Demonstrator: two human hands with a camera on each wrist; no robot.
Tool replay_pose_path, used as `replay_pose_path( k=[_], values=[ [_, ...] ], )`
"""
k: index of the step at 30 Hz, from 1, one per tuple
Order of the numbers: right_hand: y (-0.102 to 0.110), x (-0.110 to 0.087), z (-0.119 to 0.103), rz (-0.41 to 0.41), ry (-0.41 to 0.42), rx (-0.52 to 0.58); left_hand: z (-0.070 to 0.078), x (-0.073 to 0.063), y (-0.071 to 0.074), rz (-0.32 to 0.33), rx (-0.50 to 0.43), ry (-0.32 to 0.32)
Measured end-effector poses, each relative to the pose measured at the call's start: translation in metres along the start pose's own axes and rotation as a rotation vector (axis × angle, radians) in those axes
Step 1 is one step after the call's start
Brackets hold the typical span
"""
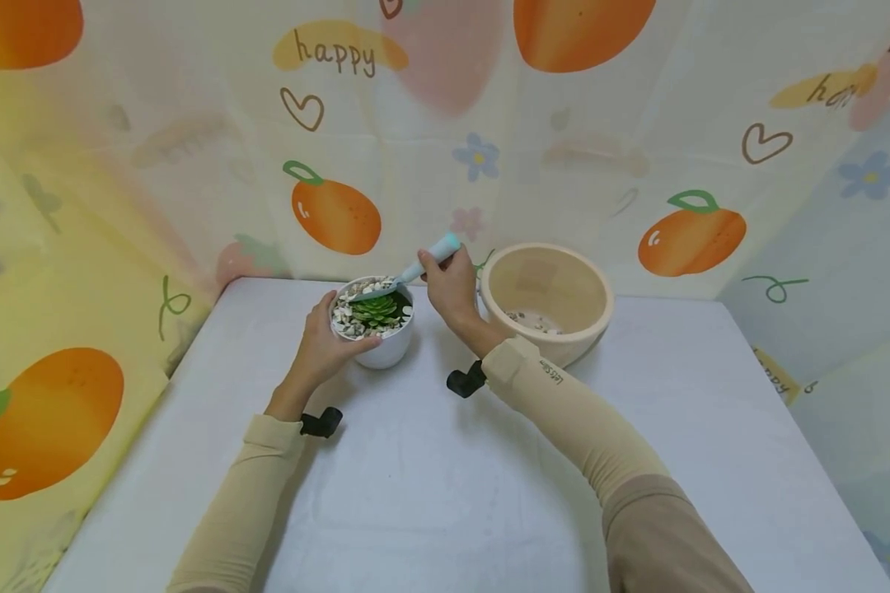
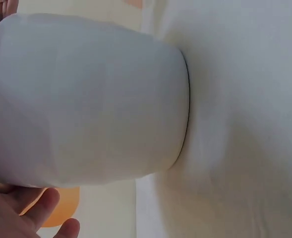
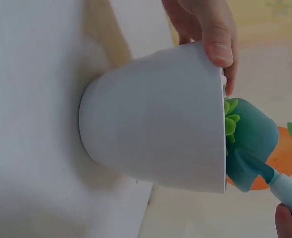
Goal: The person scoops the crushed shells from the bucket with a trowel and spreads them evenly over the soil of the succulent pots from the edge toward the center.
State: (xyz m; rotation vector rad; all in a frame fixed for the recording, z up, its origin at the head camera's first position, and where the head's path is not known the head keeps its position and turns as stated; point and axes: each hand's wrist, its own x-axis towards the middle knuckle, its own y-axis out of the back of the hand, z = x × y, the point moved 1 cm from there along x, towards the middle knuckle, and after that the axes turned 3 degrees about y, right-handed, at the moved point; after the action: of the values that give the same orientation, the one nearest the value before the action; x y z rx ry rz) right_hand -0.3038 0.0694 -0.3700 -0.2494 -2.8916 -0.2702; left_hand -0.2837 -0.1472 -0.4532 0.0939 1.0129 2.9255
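A white flowerpot (image 1: 382,352) stands upright on the table, with a green succulent (image 1: 375,310) and pale pebbles (image 1: 347,323) inside. My left hand (image 1: 322,339) holds the pot near its rim, thumb on the near side and fingers on the left. In my right hand (image 1: 452,288) is the light-blue handle of a small trowel (image 1: 432,257). Its teal blade (image 3: 255,136) lies over the pot's mouth, close against the succulent's leaves, as the right wrist view shows. Pot wall (image 2: 96,99) fills most of the left wrist view, where the plant is hidden.
A larger cream bowl-shaped planter (image 1: 599,317) stands right of the pot, just beyond my right wrist, with a few pebbles (image 1: 534,321) on its bottom. White cloth covers the table (image 1: 400,494). A curtain (image 1: 430,107) printed with oranges hangs right behind the table's back edge.
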Motion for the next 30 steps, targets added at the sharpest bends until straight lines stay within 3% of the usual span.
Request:
replay_pose_path(
  k=[12, 30],
  values=[
    [-0.004, -0.003, 0.003, 0.069, 0.016, 0.025, -0.007, 0.01, 0.012, -0.121, -0.08, -0.009],
    [-0.004, -0.011, 0.0, 0.138, 0.104, -0.067, -0.004, -0.001, -0.001, 0.012, -0.064, -0.013]
  ],
)
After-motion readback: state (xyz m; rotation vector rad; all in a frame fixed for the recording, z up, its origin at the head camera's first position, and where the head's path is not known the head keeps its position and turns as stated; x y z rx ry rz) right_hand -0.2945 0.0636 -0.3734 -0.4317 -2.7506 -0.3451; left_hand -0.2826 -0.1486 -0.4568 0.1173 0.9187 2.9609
